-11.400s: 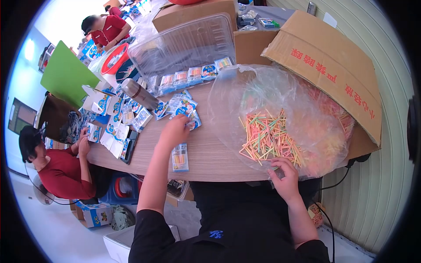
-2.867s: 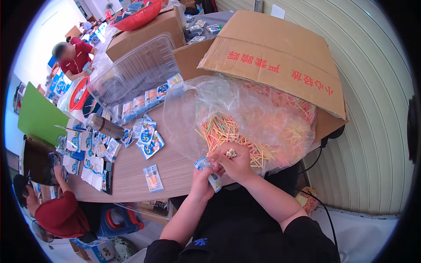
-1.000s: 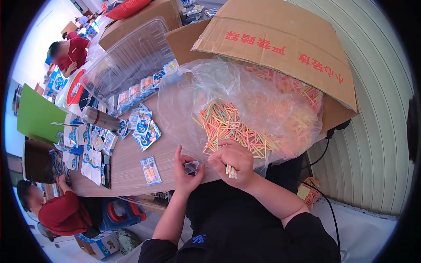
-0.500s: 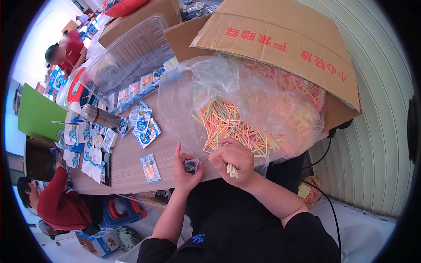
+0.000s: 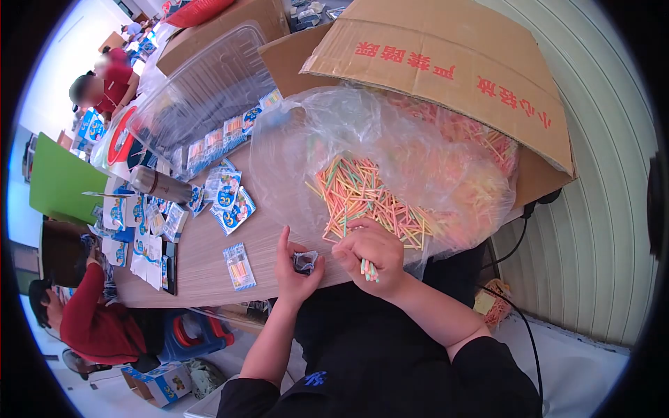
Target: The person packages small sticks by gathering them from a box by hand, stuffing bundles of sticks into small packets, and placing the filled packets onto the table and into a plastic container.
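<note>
Pastel sticks (image 5: 368, 270) in one hand, open packet (image 5: 304, 262) in the other

The right hand (image 5: 372, 255) is closed around a small bundle of the sticks, beside the loose pile (image 5: 369, 198) in the clear plastic bag (image 5: 279, 150). The left hand (image 5: 295, 276), thumb and fingers curled, grips the packet at the edge of the table (image 5: 202, 282). A filled packet (image 5: 240, 266) lies nearby.

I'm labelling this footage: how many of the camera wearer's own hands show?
2: the left hand, holding an open packet; and the right hand, gripping coloured sticks. Neither is hidden.
</note>
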### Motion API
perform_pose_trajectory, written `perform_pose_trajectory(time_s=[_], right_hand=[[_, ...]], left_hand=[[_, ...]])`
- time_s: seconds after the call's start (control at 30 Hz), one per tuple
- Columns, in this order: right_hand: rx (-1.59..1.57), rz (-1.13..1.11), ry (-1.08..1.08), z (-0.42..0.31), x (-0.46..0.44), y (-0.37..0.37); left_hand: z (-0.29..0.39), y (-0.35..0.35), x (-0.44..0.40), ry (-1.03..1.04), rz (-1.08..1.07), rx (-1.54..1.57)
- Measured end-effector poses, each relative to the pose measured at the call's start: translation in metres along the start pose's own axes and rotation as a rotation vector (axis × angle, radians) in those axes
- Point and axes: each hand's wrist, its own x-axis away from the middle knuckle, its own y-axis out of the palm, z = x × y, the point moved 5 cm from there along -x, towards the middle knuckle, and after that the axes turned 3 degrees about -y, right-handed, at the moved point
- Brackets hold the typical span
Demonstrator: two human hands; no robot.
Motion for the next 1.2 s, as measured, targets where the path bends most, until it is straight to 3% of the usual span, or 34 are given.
perform_pose_trajectory(time_s=[0.27, 0.37, 0.4, 0.5, 0.6, 0.77, 0.93, 1.03, 1.07, 1.17, 1.2], right_hand=[[0.012, -0.041, 0.022, 0.004, 0.005, 0.003], [-0.403, 0.081, 0.392, 0.017, 0.010, 0.019], [-0.419, 0.072, 0.391, 0.016, 0.008, 0.024], [-0.776, -0.103, 0.844, 0.027, 0.015, 0.051], [-0.860, -0.090, 0.917, 0.033, 0.020, 0.072], [-0.846, -0.091, 1.066, 0.039, 0.033, 0.091], [-0.760, -0.154, 1.001, 0.047, 0.039, 0.094], [-0.570, -0.181, 0.711, 0.042, 0.036, 0.098], [-0.563, -0.177, 0.711, 0.045, 0.038, 0.098], [-0.384, -0.359, 0.328, 0.037, 0.035, 0.097], [-0.367, -0.353, 0.334, 0.035, 0.036, 0.095]], left_hand=[[0.004, 0.002, -0.003, -0.027, -0.014, 0.004], [0.002, -0.002, 0.000, -0.004, -0.014, -0.046], [-0.001, 0.000, 0.002, -0.001, -0.034, -0.033], [-0.004, 0.006, 0.003, 0.005, -0.070, -0.007], [0.001, 0.008, 0.002, 0.117, -0.047, 0.011], [0.002, 0.007, 0.002, 0.021, -0.114, 0.016], [-0.002, 0.007, 0.003, -0.021, -0.135, 0.045], [-0.001, 0.004, 0.004, 0.062, -0.083, 0.016], [-0.005, 0.004, 0.005, 0.016, -0.088, 0.068], [-0.016, 0.006, 0.007, -0.071, -0.113, 0.192], [-0.017, 0.005, 0.007, -0.050, -0.091, 0.217]])
